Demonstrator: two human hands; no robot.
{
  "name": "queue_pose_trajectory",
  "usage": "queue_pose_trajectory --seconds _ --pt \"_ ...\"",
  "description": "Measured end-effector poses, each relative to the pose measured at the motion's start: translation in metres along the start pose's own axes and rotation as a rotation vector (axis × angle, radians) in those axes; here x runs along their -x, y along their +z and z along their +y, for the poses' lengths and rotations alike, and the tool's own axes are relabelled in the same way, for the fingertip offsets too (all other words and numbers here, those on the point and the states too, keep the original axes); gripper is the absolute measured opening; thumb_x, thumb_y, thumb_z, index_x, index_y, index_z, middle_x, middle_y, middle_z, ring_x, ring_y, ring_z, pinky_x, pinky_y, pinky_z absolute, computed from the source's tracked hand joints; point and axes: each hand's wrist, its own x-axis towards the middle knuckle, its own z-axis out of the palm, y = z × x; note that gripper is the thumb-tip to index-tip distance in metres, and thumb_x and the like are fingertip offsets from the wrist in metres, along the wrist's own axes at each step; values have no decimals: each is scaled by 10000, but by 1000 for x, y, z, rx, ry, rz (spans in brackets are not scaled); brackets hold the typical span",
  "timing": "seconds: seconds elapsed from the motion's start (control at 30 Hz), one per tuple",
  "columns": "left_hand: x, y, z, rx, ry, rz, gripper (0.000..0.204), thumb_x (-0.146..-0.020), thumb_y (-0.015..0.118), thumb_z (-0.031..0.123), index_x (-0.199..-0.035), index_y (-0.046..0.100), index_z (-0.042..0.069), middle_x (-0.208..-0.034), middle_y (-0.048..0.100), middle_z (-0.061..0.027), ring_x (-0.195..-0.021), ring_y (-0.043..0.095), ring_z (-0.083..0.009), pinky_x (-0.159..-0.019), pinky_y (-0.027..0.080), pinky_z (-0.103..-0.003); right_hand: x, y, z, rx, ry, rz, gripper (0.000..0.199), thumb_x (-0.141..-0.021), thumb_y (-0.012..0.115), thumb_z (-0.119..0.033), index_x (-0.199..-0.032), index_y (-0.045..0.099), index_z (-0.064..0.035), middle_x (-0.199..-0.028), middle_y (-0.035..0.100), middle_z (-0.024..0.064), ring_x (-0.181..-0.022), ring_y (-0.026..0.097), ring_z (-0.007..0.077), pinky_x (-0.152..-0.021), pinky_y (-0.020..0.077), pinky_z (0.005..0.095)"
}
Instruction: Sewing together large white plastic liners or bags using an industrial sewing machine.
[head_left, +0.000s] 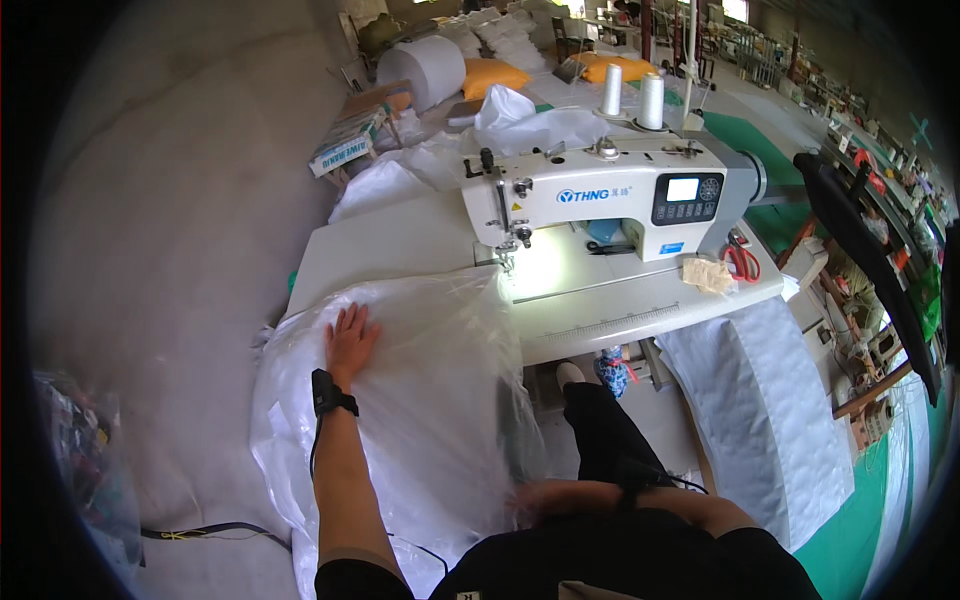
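My left hand (350, 338) lies flat with fingers spread on a large clear plastic bag stuffed with white material (420, 400), which drapes off the left end of the sewing table (620, 310) toward the floor. My right hand (545, 497) is low at my lap, against the near edge of the same bag; its fingers look curled on the plastic, though the grip is unclear. A white industrial sewing machine (600, 195) stands on the table behind the bag, its needle (508, 258) just past the bag's far edge.
Red-handled scissors (742, 262) and a crumpled cloth (708, 274) lie right of the machine. Two thread cones (632, 95) stand behind it. A strip of white woven fabric (770, 410) hangs at the right. White rolls and yellow bags are piled behind. Cables cross the concrete floor at left.
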Motion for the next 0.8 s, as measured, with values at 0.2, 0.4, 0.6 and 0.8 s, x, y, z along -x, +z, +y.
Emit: queue_pose_trajectory --seconds 0.2,0.4,0.6,0.8 --pt "3 -44 49 -50 -10 40 544 -955 448 532 -1302 553 127 -1350 524 -137 -1267 475 -328 -1023 382 -523 -33 -3 55 5 -48 366 297 -991 530 -292 -1201 605 -97 -1117 665 136 -906 656 253 -826 515 395" --pt "130 -45 227 32 171 -64 649 -929 458 612 -780 656 12 -763 672 -215 -779 677 -411 -701 527 -492 -50 -27 28 108 -268 717 262 -943 558 -260 -1122 633 -84 -1078 669 113 -950 643 260 -814 502 396" --pt "208 -29 243 -54 120 -203 188 -861 594 263 -826 611 79 -778 655 -141 -748 680 -340 -667 531 -454 -35 -14 1 -394 -120 830 272 -956 542 -265 -1107 627 -55 -973 651 70 -883 621 181 -748 499 370" --pt "238 -34 202 -107 336 218 30 -813 541 84 -837 559 81 -827 551 -104 -803 561 -311 -656 425 -446 9 -11 -32 -1096 -166 584 321 -960 566 -270 -1202 565 -61 -1058 636 50 -944 620 147 -808 506 323"
